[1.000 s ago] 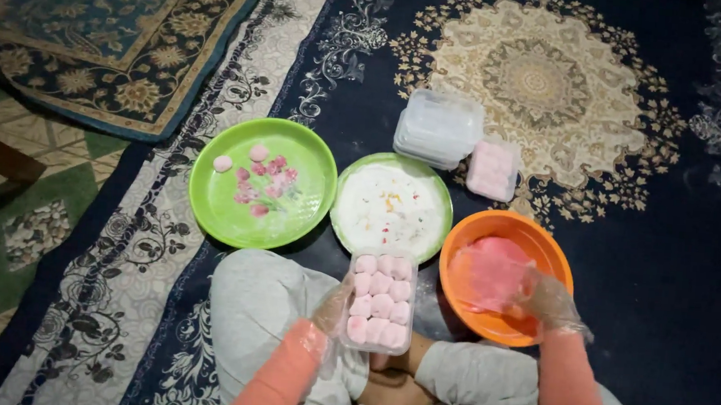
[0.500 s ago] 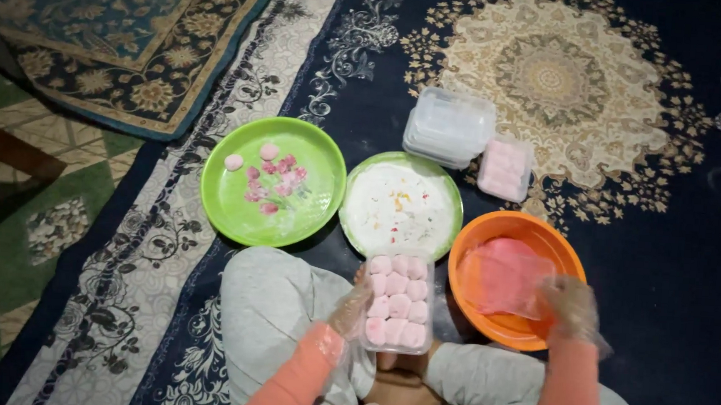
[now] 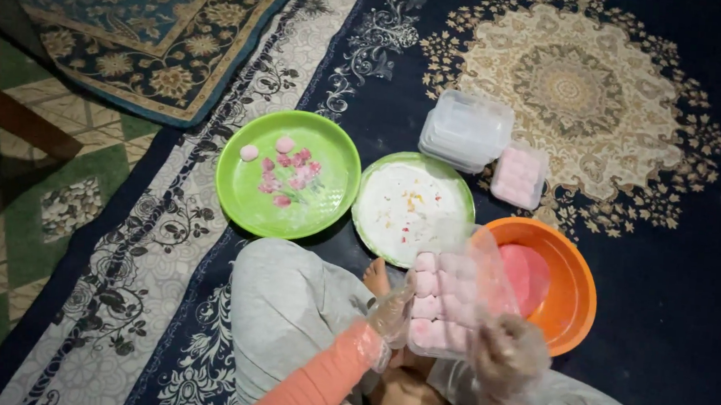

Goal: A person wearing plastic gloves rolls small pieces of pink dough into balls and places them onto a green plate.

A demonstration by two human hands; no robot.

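I sit cross-legged on a patterned carpet. Both my hands wear thin clear plastic gloves. My left hand (image 3: pixel 389 314) grips the left edge of a clear plastic box (image 3: pixel 446 304) filled with pale pink round sweets. My right hand (image 3: pixel 507 363) holds the box's lower right side, where its clear lid stands partly raised. The box hovers over my lap, just in front of an orange bowl (image 3: pixel 575 311) holding pink dough.
A green plate (image 3: pixel 244 199) carries a few pink pieces. A second green plate (image 3: pixel 461 202) is dusted white. Behind them lie a stack of clear boxes (image 3: pixel 466 130) and a filled pink box (image 3: pixel 519 175). A dark wooden leg (image 3: pixel 15 116) stands left.
My right hand left the orange bowl and came to the box's lower right side. The lid now stands raised over the box.
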